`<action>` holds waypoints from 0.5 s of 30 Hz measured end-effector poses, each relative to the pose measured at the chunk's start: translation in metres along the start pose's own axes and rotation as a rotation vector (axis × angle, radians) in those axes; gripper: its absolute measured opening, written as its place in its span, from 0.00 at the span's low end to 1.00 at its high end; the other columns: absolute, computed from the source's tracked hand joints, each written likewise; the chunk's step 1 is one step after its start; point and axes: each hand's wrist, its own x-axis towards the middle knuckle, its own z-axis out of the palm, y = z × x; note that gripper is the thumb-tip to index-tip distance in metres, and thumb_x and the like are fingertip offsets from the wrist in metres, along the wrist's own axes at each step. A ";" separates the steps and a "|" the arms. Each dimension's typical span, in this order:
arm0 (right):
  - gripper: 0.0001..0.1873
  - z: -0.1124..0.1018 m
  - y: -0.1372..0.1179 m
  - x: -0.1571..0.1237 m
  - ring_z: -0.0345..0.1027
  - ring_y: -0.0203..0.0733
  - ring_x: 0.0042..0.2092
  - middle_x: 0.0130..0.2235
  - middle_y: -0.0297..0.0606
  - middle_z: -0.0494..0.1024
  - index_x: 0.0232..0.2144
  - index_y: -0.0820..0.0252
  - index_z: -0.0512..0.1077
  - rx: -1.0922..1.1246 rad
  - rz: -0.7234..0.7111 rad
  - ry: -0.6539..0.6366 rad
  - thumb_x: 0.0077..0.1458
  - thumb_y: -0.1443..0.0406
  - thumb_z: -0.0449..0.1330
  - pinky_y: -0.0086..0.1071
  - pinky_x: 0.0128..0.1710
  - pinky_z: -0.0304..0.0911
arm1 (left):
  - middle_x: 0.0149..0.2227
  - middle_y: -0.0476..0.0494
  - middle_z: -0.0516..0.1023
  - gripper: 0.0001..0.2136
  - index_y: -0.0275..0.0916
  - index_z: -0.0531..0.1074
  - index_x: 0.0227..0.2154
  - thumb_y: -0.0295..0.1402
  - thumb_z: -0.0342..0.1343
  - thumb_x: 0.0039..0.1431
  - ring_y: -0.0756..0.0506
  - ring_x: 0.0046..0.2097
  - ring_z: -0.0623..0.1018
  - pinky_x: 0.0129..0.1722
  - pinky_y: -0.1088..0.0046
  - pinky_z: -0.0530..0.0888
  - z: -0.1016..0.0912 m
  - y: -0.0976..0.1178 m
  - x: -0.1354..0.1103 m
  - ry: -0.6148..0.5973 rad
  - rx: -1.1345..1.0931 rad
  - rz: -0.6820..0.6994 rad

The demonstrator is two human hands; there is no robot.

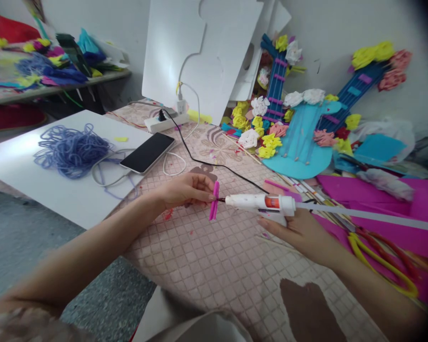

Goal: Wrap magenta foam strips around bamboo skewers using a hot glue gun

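Between the thumb and fingers of my left hand (194, 190) is a small bright pink strip (214, 202), held upright above the table. My right hand (296, 232) is wrapped round the grip of a white hot glue gun (251, 202) with an orange patch on its side. The gun points left, and its dark nozzle meets the pink strip or lies right in front of it; I cannot tell which. A long whitish glue stick (371, 214) sticks out of the gun's rear. Part of the grip is hidden by my right hand.
A phone (148, 153) on a cable and tangled blue yarn (71, 151) lie on a white board (74, 204). Behind them is a power strip (167, 123). At right are scissors (381, 261), magenta sheets (364, 190) and a blue guitar-shaped craft (301, 142) with paper flowers.
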 end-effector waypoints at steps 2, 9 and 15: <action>0.18 0.000 -0.001 0.000 0.68 0.42 0.30 0.27 0.35 0.74 0.29 0.57 0.70 -0.014 0.007 -0.002 0.59 0.51 0.52 0.32 0.29 0.64 | 0.24 0.53 0.75 0.08 0.34 0.71 0.30 0.24 0.65 0.47 0.57 0.23 0.73 0.22 0.83 0.66 0.000 0.000 0.000 0.003 -0.002 -0.001; 0.19 0.001 -0.006 -0.003 0.64 0.38 0.25 0.21 0.32 0.69 0.24 0.57 0.66 -0.011 0.004 -0.029 0.59 0.51 0.51 0.30 0.24 0.60 | 0.25 0.53 0.75 0.10 0.34 0.70 0.29 0.25 0.66 0.46 0.57 0.24 0.73 0.22 0.84 0.66 -0.001 -0.001 0.000 0.020 -0.009 0.020; 0.17 0.000 -0.009 -0.004 0.67 0.40 0.28 0.26 0.34 0.72 0.30 0.57 0.69 -0.007 0.012 -0.073 0.60 0.52 0.51 0.31 0.27 0.63 | 0.25 0.53 0.75 0.10 0.34 0.69 0.29 0.25 0.66 0.45 0.57 0.25 0.73 0.23 0.84 0.68 -0.002 -0.002 0.001 0.018 -0.012 0.038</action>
